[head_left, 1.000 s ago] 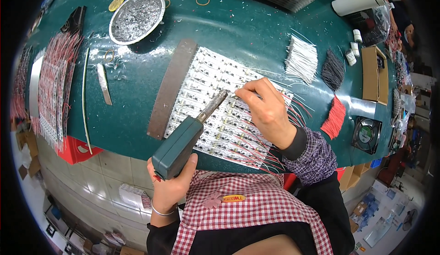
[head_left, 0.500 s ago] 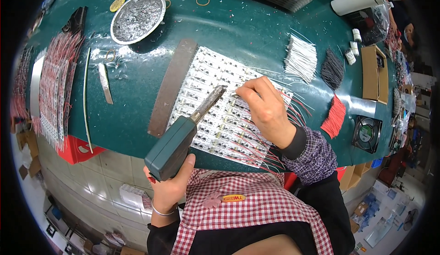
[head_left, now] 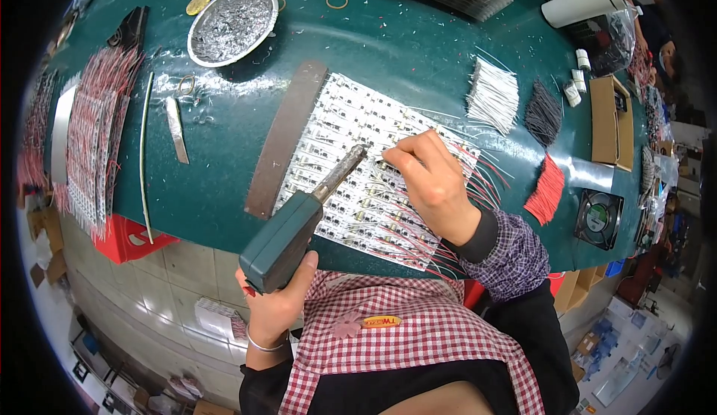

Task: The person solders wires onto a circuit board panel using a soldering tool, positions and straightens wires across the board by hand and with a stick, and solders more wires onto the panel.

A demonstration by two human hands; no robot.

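Note:
My left hand (head_left: 280, 301) is wrapped round the grip of a dark green soldering gun (head_left: 280, 232). Its dull metal barrel points up and right, the tip over a white panel of small circuit boards (head_left: 351, 109). Just right of that tip my right hand (head_left: 435, 183) is closed in a pinch at the panel, on what looks like a thin wire; the fingers hide most of it. Red and white wires (head_left: 396, 225) trail off the boards' lower right part. A brown strip (head_left: 287, 139) lies along the panel's left edge.
A metal bowl of silvery scraps (head_left: 233, 27) stands at the far left. Bundles of white wires (head_left: 493, 95), black wires (head_left: 543, 114) and red wires (head_left: 546, 189) lie to the right, near a small fan (head_left: 599, 218). Wired board strips (head_left: 93, 146) are stacked at left.
The view has shifted slightly. Beside the soldering gun's tip, my right hand has stayed pinched, its fingertips barely moved; the left hand keeps its grip.

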